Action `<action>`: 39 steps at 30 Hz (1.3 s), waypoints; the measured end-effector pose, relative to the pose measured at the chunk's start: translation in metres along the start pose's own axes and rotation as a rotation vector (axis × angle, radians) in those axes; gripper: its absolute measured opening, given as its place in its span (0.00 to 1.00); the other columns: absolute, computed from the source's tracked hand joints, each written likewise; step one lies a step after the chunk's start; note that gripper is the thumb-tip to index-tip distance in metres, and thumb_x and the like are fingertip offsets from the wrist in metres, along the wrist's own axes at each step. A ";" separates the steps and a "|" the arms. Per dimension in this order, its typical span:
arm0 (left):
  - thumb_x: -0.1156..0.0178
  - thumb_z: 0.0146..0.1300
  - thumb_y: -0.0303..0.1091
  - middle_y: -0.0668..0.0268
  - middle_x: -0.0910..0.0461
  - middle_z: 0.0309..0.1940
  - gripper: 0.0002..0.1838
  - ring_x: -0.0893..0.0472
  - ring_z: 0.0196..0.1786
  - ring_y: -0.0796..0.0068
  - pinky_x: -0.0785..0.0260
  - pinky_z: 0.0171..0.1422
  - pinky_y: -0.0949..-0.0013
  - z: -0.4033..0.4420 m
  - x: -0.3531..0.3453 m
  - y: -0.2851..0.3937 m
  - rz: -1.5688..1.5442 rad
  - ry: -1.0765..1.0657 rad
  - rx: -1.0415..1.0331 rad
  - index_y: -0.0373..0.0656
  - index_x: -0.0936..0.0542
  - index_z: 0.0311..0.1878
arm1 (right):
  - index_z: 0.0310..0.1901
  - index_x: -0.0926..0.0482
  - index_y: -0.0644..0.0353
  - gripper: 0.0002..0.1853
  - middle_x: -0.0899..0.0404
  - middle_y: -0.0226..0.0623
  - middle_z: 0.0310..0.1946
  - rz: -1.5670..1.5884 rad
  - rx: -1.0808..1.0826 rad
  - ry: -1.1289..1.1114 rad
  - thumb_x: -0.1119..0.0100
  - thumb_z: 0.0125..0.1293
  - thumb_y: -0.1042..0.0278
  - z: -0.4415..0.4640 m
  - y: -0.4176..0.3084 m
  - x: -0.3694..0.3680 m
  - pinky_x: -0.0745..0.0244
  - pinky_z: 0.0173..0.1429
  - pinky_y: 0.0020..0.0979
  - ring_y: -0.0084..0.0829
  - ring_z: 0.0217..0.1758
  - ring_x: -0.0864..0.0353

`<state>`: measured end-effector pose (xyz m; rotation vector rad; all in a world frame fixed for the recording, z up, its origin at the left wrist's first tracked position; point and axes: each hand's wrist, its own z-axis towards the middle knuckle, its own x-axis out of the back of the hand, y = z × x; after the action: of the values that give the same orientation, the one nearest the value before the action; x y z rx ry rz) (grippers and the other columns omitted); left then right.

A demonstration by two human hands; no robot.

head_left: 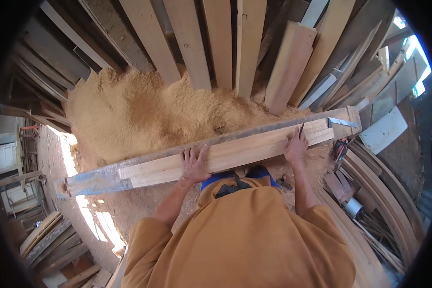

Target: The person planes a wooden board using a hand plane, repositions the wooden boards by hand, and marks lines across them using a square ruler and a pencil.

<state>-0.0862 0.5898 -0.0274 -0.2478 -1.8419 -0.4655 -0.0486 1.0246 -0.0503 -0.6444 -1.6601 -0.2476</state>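
Two pale wooden planks [245,150] lie side by side, their ends slightly staggered, on a long worn board [89,181] with blue paint at its left end. My left hand [193,163] rests flat on the planks left of their middle, fingers spread. Near their right end, my right hand [296,146] touches the wood and holds a thin dark pencil [301,129] pointing up. A metal try square [342,123] sits on the board just beyond the planks' right end.
Beyond the board is a big sawdust heap [144,110], with several upright timbers [221,48] behind it. A red and black tool [340,149] is near the board's right end. Curved planks [386,192] and scrap wood lie at right, stacked boards [55,235] at lower left.
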 end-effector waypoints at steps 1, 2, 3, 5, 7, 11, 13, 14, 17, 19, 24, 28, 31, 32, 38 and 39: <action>0.18 0.32 0.58 0.51 0.36 0.74 0.71 0.36 0.74 0.42 0.53 0.83 0.33 0.000 0.000 0.000 -0.010 0.004 0.011 0.61 0.42 0.85 | 0.82 0.41 0.60 0.41 0.41 0.55 0.80 -0.020 0.037 0.004 0.40 0.74 0.51 0.006 0.003 -0.004 0.54 0.85 0.64 0.59 0.84 0.45; 0.18 0.32 0.58 0.51 0.35 0.74 0.71 0.36 0.74 0.42 0.53 0.83 0.33 0.000 0.000 0.000 -0.021 0.008 0.022 0.62 0.42 0.85 | 0.82 0.41 0.60 0.40 0.42 0.54 0.81 -0.040 0.075 0.009 0.42 0.75 0.51 0.011 0.005 -0.010 0.54 0.85 0.65 0.59 0.84 0.46; 0.18 0.31 0.58 0.51 0.35 0.73 0.71 0.36 0.74 0.42 0.53 0.83 0.33 0.000 -0.002 0.001 -0.026 0.017 0.026 0.62 0.42 0.85 | 0.82 0.41 0.60 0.39 0.43 0.53 0.82 -0.062 0.114 0.014 0.43 0.77 0.51 0.015 0.006 -0.016 0.55 0.85 0.65 0.60 0.85 0.48; 0.17 0.31 0.58 0.52 0.34 0.72 0.70 0.36 0.74 0.42 0.52 0.83 0.34 0.001 -0.002 0.001 -0.035 0.035 0.026 0.62 0.40 0.84 | 0.82 0.40 0.60 0.37 0.45 0.52 0.83 -0.066 0.129 0.013 0.46 0.78 0.51 0.019 0.004 -0.021 0.57 0.86 0.65 0.60 0.86 0.50; 0.17 0.31 0.57 0.52 0.34 0.72 0.70 0.35 0.73 0.43 0.50 0.82 0.34 0.001 0.000 0.001 -0.040 0.068 0.004 0.62 0.40 0.84 | 0.82 0.40 0.60 0.36 0.46 0.51 0.84 -0.065 0.122 0.007 0.47 0.79 0.52 0.021 0.000 -0.021 0.59 0.86 0.65 0.60 0.87 0.52; 0.17 0.30 0.57 0.52 0.34 0.71 0.69 0.34 0.72 0.42 0.47 0.80 0.35 0.002 0.000 0.002 0.001 0.063 0.008 0.61 0.38 0.83 | 0.81 0.39 0.60 0.35 0.46 0.50 0.84 -0.050 0.105 -0.014 0.47 0.79 0.52 0.023 -0.003 -0.019 0.61 0.86 0.65 0.61 0.87 0.54; 0.17 0.30 0.56 0.51 0.34 0.71 0.69 0.34 0.72 0.42 0.47 0.80 0.35 0.003 0.001 0.001 0.002 0.053 0.007 0.61 0.38 0.83 | 0.81 0.39 0.59 0.35 0.46 0.51 0.84 -0.042 0.111 -0.017 0.48 0.79 0.53 0.022 -0.003 -0.020 0.61 0.86 0.66 0.62 0.87 0.54; 0.17 0.30 0.56 0.51 0.34 0.71 0.69 0.34 0.72 0.42 0.47 0.79 0.35 0.002 0.001 0.002 -0.002 0.050 0.008 0.61 0.38 0.83 | 0.81 0.38 0.59 0.35 0.45 0.51 0.84 -0.039 0.120 -0.019 0.48 0.79 0.53 0.022 -0.003 -0.019 0.62 0.86 0.66 0.62 0.87 0.54; 0.17 0.31 0.56 0.50 0.34 0.71 0.69 0.34 0.72 0.41 0.46 0.79 0.35 0.003 0.000 0.001 -0.005 0.058 0.002 0.60 0.38 0.83 | 0.80 0.37 0.58 0.34 0.43 0.53 0.82 -0.058 0.184 0.033 0.48 0.78 0.54 0.025 0.002 -0.025 0.60 0.85 0.70 0.63 0.86 0.52; 0.18 0.32 0.57 0.50 0.34 0.71 0.68 0.34 0.72 0.41 0.47 0.79 0.35 0.003 -0.003 -0.001 -0.004 0.070 -0.008 0.60 0.38 0.83 | 0.80 0.36 0.58 0.34 0.41 0.53 0.81 -0.067 0.204 0.043 0.48 0.78 0.54 0.024 0.005 -0.026 0.60 0.84 0.71 0.63 0.86 0.51; 0.19 0.33 0.57 0.49 0.34 0.71 0.66 0.35 0.73 0.42 0.47 0.80 0.35 0.000 -0.001 0.000 -0.003 0.068 -0.007 0.59 0.37 0.82 | 0.80 0.36 0.56 0.33 0.42 0.52 0.82 -0.082 0.198 0.015 0.50 0.78 0.54 0.024 0.002 -0.023 0.62 0.84 0.72 0.63 0.86 0.53; 0.19 0.33 0.57 0.49 0.34 0.70 0.65 0.34 0.73 0.42 0.47 0.80 0.35 0.004 0.002 0.001 0.008 0.046 -0.001 0.59 0.36 0.81 | 0.80 0.36 0.56 0.32 0.42 0.52 0.82 -0.055 0.192 -0.004 0.50 0.79 0.54 0.025 0.000 -0.019 0.62 0.84 0.72 0.63 0.86 0.53; 0.19 0.33 0.57 0.49 0.33 0.70 0.65 0.34 0.73 0.43 0.48 0.80 0.35 0.003 0.003 0.001 -0.001 0.064 -0.007 0.58 0.35 0.81 | 0.80 0.36 0.56 0.32 0.43 0.52 0.82 -0.050 0.195 0.002 0.50 0.78 0.54 0.025 0.000 -0.018 0.62 0.84 0.72 0.63 0.86 0.53; 0.19 0.33 0.57 0.49 0.33 0.70 0.65 0.34 0.73 0.43 0.48 0.80 0.35 0.003 0.003 0.001 -0.009 0.072 -0.009 0.58 0.35 0.81 | 0.80 0.36 0.56 0.32 0.43 0.52 0.82 -0.052 0.197 0.003 0.50 0.78 0.54 0.025 0.000 -0.017 0.62 0.84 0.72 0.63 0.86 0.53; 0.18 0.32 0.58 0.49 0.34 0.70 0.66 0.34 0.72 0.42 0.48 0.80 0.35 0.002 0.002 0.001 0.011 0.054 -0.002 0.58 0.36 0.82 | 0.80 0.36 0.53 0.32 0.42 0.51 0.82 -0.047 0.194 0.007 0.50 0.78 0.55 0.024 -0.003 -0.013 0.63 0.84 0.72 0.62 0.86 0.52; 0.18 0.32 0.58 0.49 0.34 0.71 0.66 0.34 0.72 0.42 0.48 0.80 0.35 0.003 0.003 0.001 0.017 0.044 0.003 0.58 0.36 0.82 | 0.80 0.36 0.53 0.32 0.42 0.51 0.82 -0.043 0.193 0.009 0.50 0.78 0.55 0.024 -0.003 -0.013 0.63 0.84 0.71 0.62 0.86 0.52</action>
<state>-0.0890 0.5916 -0.0252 -0.2492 -1.7959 -0.4529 -0.0694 1.0303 -0.0669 -0.4625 -1.6665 -0.1185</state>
